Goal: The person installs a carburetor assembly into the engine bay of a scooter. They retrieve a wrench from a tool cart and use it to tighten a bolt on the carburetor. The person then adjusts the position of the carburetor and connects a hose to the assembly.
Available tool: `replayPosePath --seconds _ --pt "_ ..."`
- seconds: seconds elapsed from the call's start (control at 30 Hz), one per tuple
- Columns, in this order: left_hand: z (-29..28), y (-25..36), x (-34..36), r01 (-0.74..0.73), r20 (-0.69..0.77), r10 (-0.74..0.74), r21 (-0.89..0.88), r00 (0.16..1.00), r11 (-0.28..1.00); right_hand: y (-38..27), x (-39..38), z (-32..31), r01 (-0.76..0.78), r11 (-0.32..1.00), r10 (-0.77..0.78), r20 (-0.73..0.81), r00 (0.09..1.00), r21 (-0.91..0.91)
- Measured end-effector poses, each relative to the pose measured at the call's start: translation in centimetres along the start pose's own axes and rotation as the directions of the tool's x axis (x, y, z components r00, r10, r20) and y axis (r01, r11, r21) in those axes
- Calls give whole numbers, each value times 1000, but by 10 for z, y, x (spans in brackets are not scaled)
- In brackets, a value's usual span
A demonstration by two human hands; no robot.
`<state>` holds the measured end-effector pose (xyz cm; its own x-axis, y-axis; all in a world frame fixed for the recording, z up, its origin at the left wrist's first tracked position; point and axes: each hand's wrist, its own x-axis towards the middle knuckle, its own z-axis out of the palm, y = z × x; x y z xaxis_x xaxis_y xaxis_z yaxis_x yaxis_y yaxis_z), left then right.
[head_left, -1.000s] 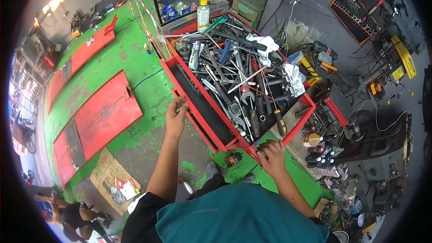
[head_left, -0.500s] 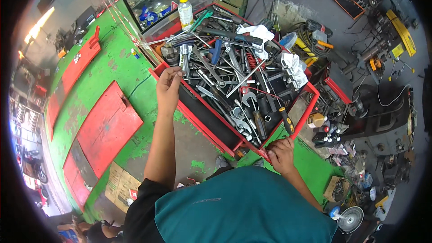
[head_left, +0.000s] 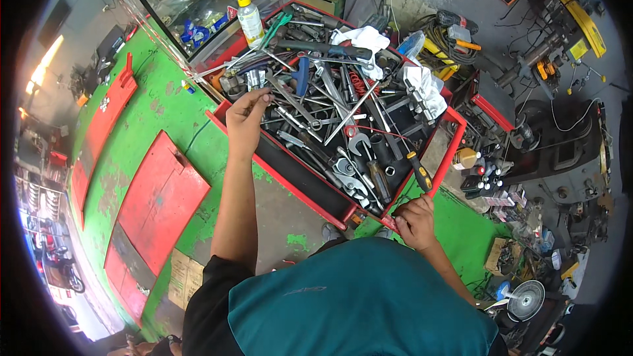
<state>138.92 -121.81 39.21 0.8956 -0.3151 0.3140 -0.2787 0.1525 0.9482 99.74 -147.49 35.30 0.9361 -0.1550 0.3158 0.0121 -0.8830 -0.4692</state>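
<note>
A red tool cart (head_left: 452,128) holds a heap of wrenches (head_left: 297,102), sockets, screwdrivers and white rags (head_left: 425,89). My left hand (head_left: 247,115) is over the left side of the heap, fingers curled and fingertips close together near the socket tools (head_left: 256,79); whether it holds something there is unclear. Along the left of the cart runs a long narrow compartment with a dark lining (head_left: 303,178). My right hand (head_left: 412,221) grips the red rim at the near right corner, just below a yellow-and-black screwdriver (head_left: 421,171). A yellow-capped bottle (head_left: 250,23) stands behind the tools.
Red ramp panels (head_left: 158,204) lie on the green floor at left, with cardboard (head_left: 184,277) beside them. A glass cabinet (head_left: 165,0) is behind the cart. Machinery (head_left: 547,59), bottles and clutter line the right wall. Another person (head_left: 155,346) is partly visible at bottom left.
My left hand has risen from the drawer's outer edge to the tools farther forward. My right hand stays at the corner. The view has shifted, and the other person has mostly left it.
</note>
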Motion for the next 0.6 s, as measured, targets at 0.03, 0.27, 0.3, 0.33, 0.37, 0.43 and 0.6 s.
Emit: replayPosePath --seconds 0.03,0.27,0.3,0.33,0.37,0.43,0.6 --pt "0 0 1 -4 -6 4 1 1000 1000 0 0 0 1 1000 -1 0 1000 1" --pt "-15 -9 -2 5 -48 -5 -2 999 1000 2 -1 2 11 1000 -12 -16 1000 -5" --pt "-18 -11 -4 10 -59 -10 -6 998 1000 3 -1 2 16 1000 -16 -18 1000 -6" --pt "-23 -12 -6 16 -75 -15 7 997 1000 4 -1 3 20 1000 -20 -19 1000 -6" --pt "-28 -14 -8 22 -91 -20 21 996 1000 3 -1 3 26 1000 -26 -22 999 -2" --pt "-36 -17 -15 35 -151 -30 30 988 999 3 0 1 37 999 -37 -27 999 2" --pt "-43 -29 -55 126 -439 -64 113 896 985 6 -4 0 13 1000 -12 -40 999 19"
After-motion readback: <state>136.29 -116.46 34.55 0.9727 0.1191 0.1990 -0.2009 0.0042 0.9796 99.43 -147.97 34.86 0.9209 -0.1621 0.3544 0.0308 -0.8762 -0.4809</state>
